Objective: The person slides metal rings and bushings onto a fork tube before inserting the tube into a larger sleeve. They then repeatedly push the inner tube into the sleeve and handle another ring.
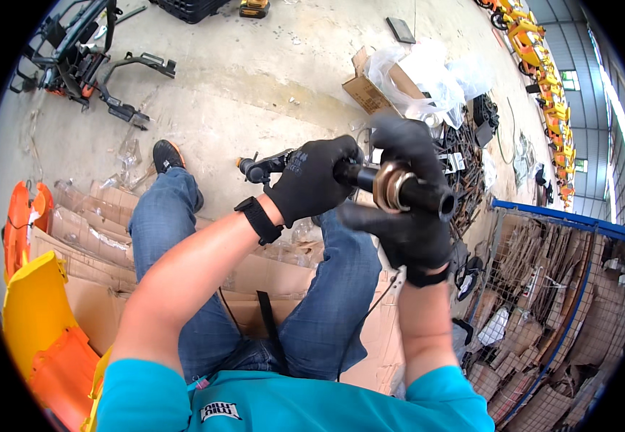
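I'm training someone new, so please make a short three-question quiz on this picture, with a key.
1. Fill the gap: the left hand grips a ____ tube.
2. Which is nearer the tube's open end? A: the left hand. B: the right hand.
3. True or false: the wire cage holds cardboard.

Key: 1. black; 2. B; 3. true.

A black tube (359, 176) is gripped by the gloved left hand (312, 176); its brass-coloured nut (384, 186) is flanked by the spread, blurred digits of the gloved right hand (422, 241).
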Demonstrator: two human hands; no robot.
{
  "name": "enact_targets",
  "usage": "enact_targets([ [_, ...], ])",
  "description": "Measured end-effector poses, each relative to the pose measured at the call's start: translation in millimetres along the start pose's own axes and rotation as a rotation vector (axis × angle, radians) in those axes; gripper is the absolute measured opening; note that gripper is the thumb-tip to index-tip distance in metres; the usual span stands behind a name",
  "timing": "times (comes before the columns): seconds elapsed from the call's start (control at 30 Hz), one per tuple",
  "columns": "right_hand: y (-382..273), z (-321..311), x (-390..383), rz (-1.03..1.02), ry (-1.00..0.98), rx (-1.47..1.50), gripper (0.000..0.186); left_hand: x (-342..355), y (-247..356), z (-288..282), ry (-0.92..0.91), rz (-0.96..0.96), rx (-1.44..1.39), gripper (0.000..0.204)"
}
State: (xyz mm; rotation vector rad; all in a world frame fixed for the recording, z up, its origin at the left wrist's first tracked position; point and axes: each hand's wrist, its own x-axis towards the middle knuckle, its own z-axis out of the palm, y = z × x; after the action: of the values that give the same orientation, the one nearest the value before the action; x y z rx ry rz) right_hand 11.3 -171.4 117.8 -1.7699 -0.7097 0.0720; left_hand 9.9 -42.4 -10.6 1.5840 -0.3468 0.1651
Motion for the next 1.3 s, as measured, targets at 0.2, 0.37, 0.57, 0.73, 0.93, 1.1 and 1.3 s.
enact_targets([
  [0.2, 10, -21, 17, -0.129, -0.328, -0.068, 0.035, -2, 1, 3, 0.012, 0.043, -0.032, 0.017],
  [0.37, 17, 18, 2, -0.203, 0.183, -0.225, 0.022, 2, -6, 12, 0.179, 0.073, 0.05, 0.019],
  [0.57, 17, 80, 4, -0.053, 0.848, -0.256, 0.031, 2, -10, 12, 0.232, 0.035, 0.038, 0.021],
  [0.73, 2, -6, -4, 0.026, -0.02, -0.077, 0.067, 4, 0, 2, 0.038, -0.009, 0.045, 0.018],
  [0.93, 8, -24, 12, -0.053, -0.303, -0.103, 0.039, -4, -8, 11, 0.048, 0.015, -0.009, 0.016],
  [1.1, 10, 53, -7, 0.057, 0.598, -0.054, 0.019, 2, -2, 12, 0.175, -0.024, 0.122, 0.017],
  [1.3, 8, 59, -16, -0.005, 0.475, -0.182, 0.054, -3, 4, -10, 0.084, 0.031, 0.051, 0.017],
])
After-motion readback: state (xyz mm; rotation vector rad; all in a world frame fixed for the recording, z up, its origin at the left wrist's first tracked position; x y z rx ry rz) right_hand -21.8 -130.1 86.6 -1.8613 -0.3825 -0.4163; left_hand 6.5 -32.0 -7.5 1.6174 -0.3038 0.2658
